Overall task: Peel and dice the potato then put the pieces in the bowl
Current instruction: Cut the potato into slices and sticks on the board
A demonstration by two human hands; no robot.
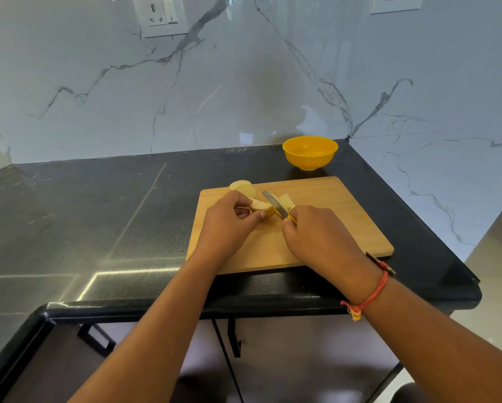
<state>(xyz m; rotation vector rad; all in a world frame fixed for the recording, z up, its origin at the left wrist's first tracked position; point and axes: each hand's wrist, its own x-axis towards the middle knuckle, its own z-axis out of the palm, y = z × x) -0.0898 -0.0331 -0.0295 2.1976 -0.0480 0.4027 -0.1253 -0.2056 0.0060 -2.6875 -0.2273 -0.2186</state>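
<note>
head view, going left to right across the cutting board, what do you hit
left hand → potato piece pinched in it → knife → right hand gripping the knife

We note black polished stone worktop (98,216) under fingers (257,215), light glare streaks on it left of them. Beyond fingers: glossy white marble wall (244,82), grey veins; it turns corner to their right. Socket plate (162,16) high left, second socket (396,2) high right. Nearer than fingers, below worktop edge: dark cabinet doors (302,359), black handles (234,337). Pale floor (494,286) far right.
</note>
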